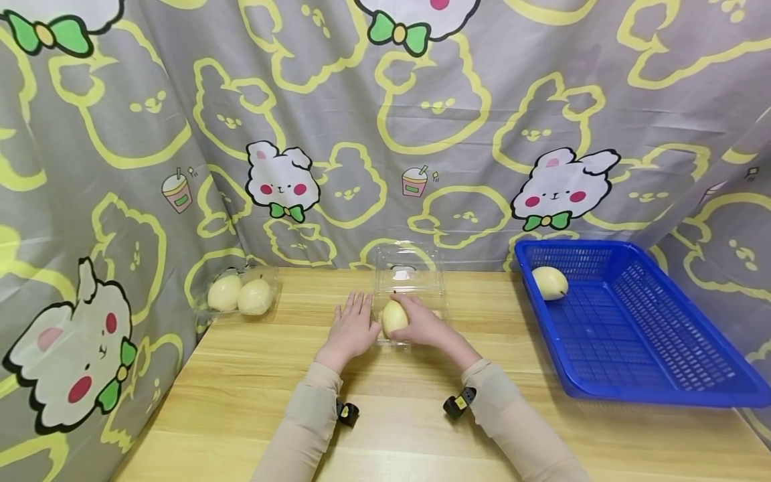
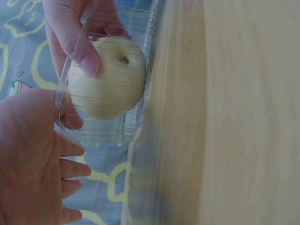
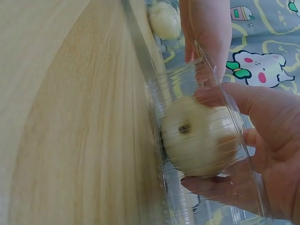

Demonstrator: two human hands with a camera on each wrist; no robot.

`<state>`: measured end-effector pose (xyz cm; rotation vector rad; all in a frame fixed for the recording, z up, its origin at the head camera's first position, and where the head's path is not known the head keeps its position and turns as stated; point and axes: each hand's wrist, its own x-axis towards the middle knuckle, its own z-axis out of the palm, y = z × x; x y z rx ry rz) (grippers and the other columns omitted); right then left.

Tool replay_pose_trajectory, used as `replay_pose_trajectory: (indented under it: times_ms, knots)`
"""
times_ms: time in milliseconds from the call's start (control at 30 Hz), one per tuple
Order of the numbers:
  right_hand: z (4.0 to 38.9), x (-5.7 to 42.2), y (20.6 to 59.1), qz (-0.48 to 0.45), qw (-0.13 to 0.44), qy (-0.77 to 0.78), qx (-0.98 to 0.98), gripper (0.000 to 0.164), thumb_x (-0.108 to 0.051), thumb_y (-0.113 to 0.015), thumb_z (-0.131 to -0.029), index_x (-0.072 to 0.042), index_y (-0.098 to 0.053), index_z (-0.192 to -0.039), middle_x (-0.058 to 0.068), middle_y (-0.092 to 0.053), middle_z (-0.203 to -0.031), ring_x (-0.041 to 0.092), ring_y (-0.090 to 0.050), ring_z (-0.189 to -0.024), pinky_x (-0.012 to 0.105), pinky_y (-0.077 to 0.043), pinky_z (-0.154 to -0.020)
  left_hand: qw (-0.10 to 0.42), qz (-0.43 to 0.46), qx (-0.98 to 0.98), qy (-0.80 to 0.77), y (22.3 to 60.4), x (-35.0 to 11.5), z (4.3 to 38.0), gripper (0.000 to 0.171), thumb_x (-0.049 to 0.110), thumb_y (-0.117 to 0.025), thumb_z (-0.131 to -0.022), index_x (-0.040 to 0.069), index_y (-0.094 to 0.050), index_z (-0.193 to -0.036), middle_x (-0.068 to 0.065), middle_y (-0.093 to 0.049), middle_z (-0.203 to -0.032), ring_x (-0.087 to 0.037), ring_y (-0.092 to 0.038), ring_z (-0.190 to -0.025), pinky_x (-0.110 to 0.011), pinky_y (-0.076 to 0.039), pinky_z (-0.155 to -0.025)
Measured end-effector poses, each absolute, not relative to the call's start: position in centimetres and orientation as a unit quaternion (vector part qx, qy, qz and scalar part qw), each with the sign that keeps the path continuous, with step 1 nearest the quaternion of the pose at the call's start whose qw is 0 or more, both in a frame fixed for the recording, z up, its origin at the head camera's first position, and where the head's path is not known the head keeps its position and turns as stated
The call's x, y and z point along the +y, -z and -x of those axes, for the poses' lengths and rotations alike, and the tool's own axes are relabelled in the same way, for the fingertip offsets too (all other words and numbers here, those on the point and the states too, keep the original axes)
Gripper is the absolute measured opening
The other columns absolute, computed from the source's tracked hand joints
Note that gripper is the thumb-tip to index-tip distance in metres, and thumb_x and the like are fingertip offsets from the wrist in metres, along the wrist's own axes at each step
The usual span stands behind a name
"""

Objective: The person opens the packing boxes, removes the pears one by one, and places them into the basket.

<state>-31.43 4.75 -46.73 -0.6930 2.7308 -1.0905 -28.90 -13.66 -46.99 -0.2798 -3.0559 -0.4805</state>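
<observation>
Gripping a pale yellow, round pear (image 1: 394, 318) between thumb and fingers of the right hand (image 1: 424, 325). Down inside a clear, ribbed plastic container (image 2: 105, 135), stem pointing away from the person. Not grasping with the left hand (image 1: 352, 328): fingers out straight just beside the container's left wall, thumb near the rim, can't tell if touching.

Probably at the placing step, seating the pear in the container. Next, would call for easing the right fingers off without rolling the pear, then lifting out past the thin wall. Can't tell what sits under the right hand.

Behind the container: clear plastic lid (image 1: 409, 258), tipped up. Would need both hands out before folding down. Well left of container: clear plastic pack (image 1: 272, 281) with two pale yellow pears (image 1: 254, 297). Well right: blue, perforated plastic basket (image 1: 549, 335), with a lone pale yellow pear (image 1: 550, 283) in the far left corner, behind the side wall for any reach from the container. Under it all: light wood-grain table (image 1: 397, 428).
</observation>
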Motion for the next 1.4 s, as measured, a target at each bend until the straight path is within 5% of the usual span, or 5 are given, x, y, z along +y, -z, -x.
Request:
replay_pose_trajectory:
  times_ms: [1400]
  knots:
    - [31.1,5.5,45.6,0.221,0.02,0.353,0.909,0.088,-0.022,-0.083,-0.066,-0.01,-0.045,-0.144,0.02,-0.052,-0.138,0.034,-0.057,-0.115,0.053,-0.053,-0.09,0.011,0.086,-0.983,0.162,47.3,-13.7,29.0,0.072,0.043,-0.043,-0.094,0.008,-0.024,-0.155,-0.018,-0.024,-0.161,-0.035,-0.011,-0.152,-0.061,-0.012,-0.121]
